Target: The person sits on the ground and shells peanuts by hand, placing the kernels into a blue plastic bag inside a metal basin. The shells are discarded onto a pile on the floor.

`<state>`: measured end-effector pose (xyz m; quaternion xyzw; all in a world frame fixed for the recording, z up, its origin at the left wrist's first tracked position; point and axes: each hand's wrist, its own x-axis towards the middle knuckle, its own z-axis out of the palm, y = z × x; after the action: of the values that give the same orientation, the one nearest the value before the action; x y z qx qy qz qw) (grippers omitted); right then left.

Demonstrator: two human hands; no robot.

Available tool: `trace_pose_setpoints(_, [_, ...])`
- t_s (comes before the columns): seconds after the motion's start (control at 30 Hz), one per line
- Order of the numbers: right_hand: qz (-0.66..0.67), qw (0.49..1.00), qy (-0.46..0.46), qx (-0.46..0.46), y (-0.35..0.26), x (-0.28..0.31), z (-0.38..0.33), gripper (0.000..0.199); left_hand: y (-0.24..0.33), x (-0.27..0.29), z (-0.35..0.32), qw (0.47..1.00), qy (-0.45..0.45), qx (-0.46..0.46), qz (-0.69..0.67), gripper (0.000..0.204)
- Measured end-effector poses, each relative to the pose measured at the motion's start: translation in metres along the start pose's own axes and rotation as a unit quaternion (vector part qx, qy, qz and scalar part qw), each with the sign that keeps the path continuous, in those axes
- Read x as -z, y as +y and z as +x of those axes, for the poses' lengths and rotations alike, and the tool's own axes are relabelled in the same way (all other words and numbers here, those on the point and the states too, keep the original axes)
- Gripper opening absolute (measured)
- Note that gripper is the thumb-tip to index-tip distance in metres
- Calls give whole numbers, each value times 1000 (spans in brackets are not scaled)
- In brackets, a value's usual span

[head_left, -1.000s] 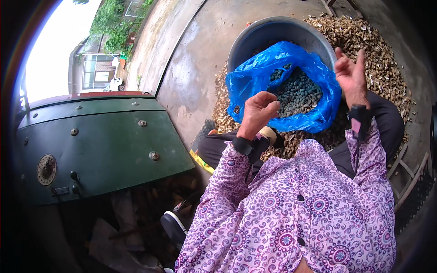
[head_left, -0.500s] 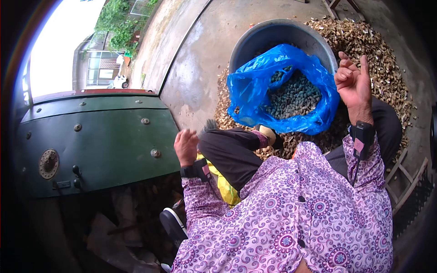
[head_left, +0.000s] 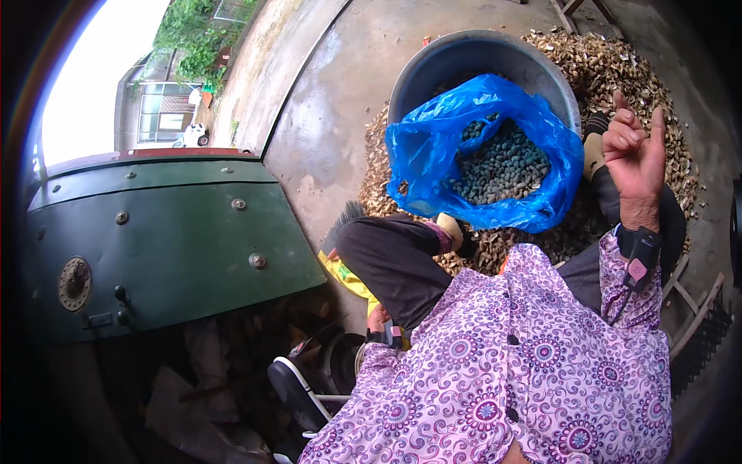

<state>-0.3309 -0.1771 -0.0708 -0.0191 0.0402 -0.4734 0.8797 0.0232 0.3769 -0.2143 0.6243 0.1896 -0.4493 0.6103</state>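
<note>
My right hand (head_left: pixel 637 155) is raised over my right knee with the palm up. Its fingers are apart, some bent, and nothing shows in it. My left hand (head_left: pixel 377 319) is down beside my left thigh, against a yellow bag (head_left: pixel 348 276); its fingers are hidden. Ahead of me a blue plastic bag (head_left: pixel 433 182) stands open, resting in and over the near rim of a round grey basin (head_left: pixel 560 81). Dark grey-green, nut-like pieces (head_left: pixel 506 166) fill the bag's mouth.
Broken brown shells (head_left: pixel 641 85) lie heaped around the basin. On the left is a dark green metal panel (head_left: pixel 182 247) with round studs. A black shoe-like item (head_left: pixel 295 390) lies at lower left. A wooden frame (head_left: pixel 699 313) stands at right.
My left hand has dropped from above the yellow bag to beside my thigh. My right hand has moved right, away from the blue bag. The bag has barely shifted.
</note>
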Motion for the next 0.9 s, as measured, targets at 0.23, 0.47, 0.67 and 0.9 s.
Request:
trace_pose_setpoints(0.23, [-29,999,21,-2,5,0,4,55,-8,-9,14,1000,3,23,-10,38])
trace_pose_setpoints(0.47, [-42,998,28,-22,21,-3,6,54,-15,-25,24,999,16,40,-23,38])
trace_pose_setpoints(0.67, [-54,997,48,-28,29,-6,6,54,-31,-23,15,998,25,57,-23,37])
trace_pose_setpoints(0.9, [-68,995,68,-36,34,-6,9,55,-57,-27,2,996,37,80,-12,37])
